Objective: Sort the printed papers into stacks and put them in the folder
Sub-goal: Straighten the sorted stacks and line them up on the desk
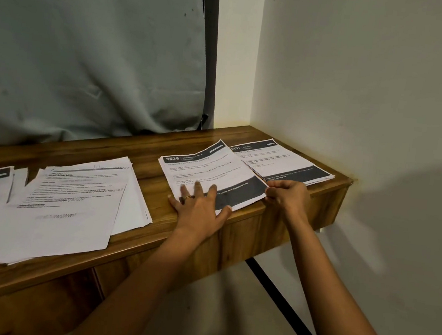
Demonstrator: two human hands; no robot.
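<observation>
The left hand (pixel 201 202), fingers spread flat, pinned the white dark-banded printed paper stack (pixel 208 170) near the right end of the brown wooden desk (pixel 156 147), presumably against sliding, while the right hand (pixel 286 196) pinched its right corner, probably for alignment.

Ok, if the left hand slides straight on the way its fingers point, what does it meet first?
The left hand lies flat on the 3638 sheet; ahead is only that sheet, then bare desk, then probably the grey cloth behind.
</observation>
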